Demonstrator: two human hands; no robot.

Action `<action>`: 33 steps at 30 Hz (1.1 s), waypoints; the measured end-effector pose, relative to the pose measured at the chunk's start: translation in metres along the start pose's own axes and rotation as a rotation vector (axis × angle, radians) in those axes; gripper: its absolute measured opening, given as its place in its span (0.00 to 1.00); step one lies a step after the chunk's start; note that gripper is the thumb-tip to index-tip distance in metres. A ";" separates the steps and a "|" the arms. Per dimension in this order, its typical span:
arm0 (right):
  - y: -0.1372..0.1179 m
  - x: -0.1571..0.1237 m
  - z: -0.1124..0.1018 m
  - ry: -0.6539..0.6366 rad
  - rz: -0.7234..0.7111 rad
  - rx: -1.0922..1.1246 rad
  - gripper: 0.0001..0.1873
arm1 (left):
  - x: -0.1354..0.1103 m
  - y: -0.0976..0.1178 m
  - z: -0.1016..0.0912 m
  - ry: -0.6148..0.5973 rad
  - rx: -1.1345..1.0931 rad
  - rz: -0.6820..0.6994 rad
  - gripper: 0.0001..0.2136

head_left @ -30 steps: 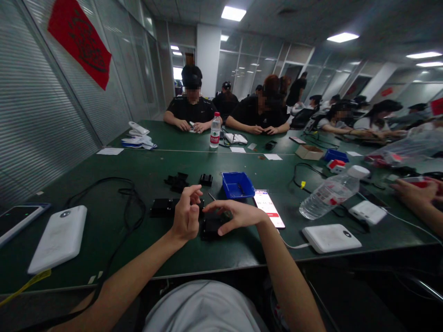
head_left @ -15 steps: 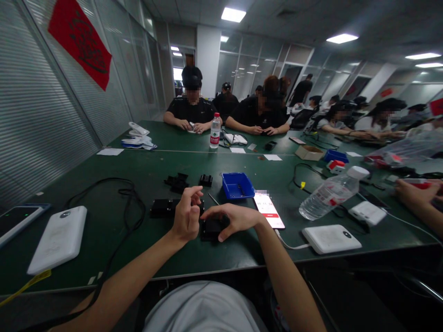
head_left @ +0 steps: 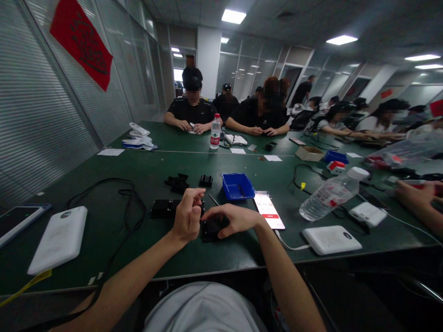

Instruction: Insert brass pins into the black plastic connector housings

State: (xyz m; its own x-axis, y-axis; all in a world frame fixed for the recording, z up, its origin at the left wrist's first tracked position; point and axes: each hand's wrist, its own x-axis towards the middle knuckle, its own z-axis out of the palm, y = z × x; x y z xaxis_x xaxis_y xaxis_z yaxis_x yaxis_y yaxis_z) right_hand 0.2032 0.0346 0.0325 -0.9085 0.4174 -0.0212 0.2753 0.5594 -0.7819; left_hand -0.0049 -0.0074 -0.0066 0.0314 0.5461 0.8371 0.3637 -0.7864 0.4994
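In the head view my left hand is raised just over the table, its fingers curled toward the thumb. Whether anything small sits in those fingers I cannot make out. My right hand arches over a small black block-like part on the table, with thumb and fingers around its sides; the palm hides much of it. Left of my left hand lies a longer black part, partly covered by that hand. A thin rod-like tool pokes out beyond my right fingers. Further off are black plastic pieces and a small black part.
A blue tray holds small dark items. Beside it lies a lit phone, cabled to a white power bank. A tilted water bottle is at right. Another white power bank and black cable lie left. Co-workers sit around the table.
Both hands keep nearly the same pose and place. The whole view has shifted very slightly; nothing has visibly been picked up or let go.
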 end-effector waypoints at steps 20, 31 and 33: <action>-0.012 -0.006 -0.014 0.383 0.036 0.078 0.26 | 0.003 0.008 -0.003 -0.096 0.012 0.096 0.22; -0.029 0.001 -0.033 0.729 0.054 -0.001 0.24 | 0.004 0.014 0.001 -0.331 0.024 0.230 0.17; -0.038 0.005 -0.037 0.767 0.049 -0.043 0.23 | 0.003 0.013 0.005 -0.459 0.050 0.221 0.15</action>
State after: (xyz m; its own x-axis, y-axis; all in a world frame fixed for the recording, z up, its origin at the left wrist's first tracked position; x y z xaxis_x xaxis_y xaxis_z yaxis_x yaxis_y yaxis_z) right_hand 0.1996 0.0422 0.0847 -0.4270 0.8136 0.3945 0.3358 0.5478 -0.7663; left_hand 0.0043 -0.0152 0.0014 0.5139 0.4479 0.7316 0.3464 -0.8886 0.3007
